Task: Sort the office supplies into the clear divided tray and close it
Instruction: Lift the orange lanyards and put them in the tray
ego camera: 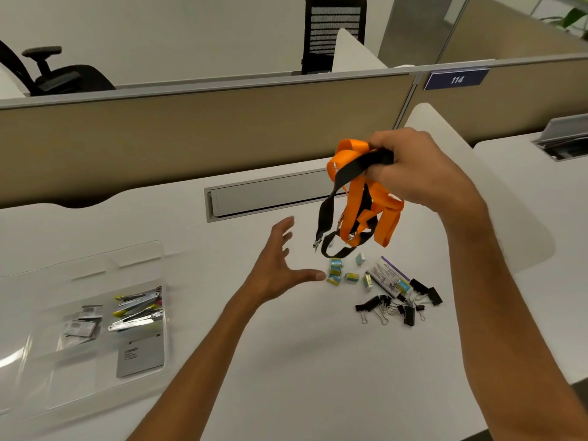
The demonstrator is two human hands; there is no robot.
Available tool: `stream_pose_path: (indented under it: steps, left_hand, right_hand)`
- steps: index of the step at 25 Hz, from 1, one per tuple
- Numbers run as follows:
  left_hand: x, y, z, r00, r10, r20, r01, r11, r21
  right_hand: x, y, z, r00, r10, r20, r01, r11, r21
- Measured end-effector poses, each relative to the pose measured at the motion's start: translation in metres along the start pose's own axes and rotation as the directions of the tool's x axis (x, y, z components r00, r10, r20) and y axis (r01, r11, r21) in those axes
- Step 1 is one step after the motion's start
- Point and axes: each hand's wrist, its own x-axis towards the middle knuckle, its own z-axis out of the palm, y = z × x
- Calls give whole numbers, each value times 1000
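Note:
My right hand (pixel 413 170) grips a bundle of orange and black lanyards (pixel 359 198), lifted above the desk with the straps hanging down. Below and to its left, my left hand (pixel 280 265) hovers open with fingers spread, holding nothing. Under the lanyards lie several small staple boxes (pixel 337 272), a purple and white box (pixel 386 275) and a heap of black binder clips (pixel 397 305). The clear divided tray (pixel 95 393) sits open at the left. It holds staplers (pixel 140 308), small packets (pixel 79 326) and a grey card (pixel 141 356).
A grey cable flap (pixel 270 195) is set into the white desk (pixel 302 361) behind the supplies. A beige partition (pixel 191 128) runs along the back, with black office chairs beyond. A white divider (pixel 509 218) stands to the right.

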Motion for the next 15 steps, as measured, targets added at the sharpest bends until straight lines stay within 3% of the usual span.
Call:
stream_pose_path:
  steps: [3,6,8,9,10,12,13,15]
  left_hand:
    - [17,16,18,1000,10,27,-11,999,48]
    - [29,-5,29,989,-137,-57,144,977,158]
    - [26,-29,35,949,-262,-177,273,961,36]
    - [23,-40,36,907,-364,-211,343,930,-131]
    - [21,-50,37,851,-489,-190,405,843,-355]
    - [18,-60,38,774,-632,42,450,502,-738]
    - [15,-61,39,781,-601,168,447,351,-823]
    - [10,-57,42,833,-451,320,420,139,-897]
  right_hand:
    - [-1,-13,-2,999,-40,8,39,998,52]
    - [-2,-23,-3,997,-80,7,78,989,126]
    - [-3,-28,-5,995,-103,8,100,979,175]
    - [-4,-31,-7,993,-118,11,113,972,205]
    - [-5,-33,-8,991,-134,18,126,963,240]
    - [-6,-36,-10,987,-156,35,137,937,322]
    - [-7,-37,-10,985,-165,45,137,921,364]
    - [-7,-39,-7,981,-181,71,132,891,435]
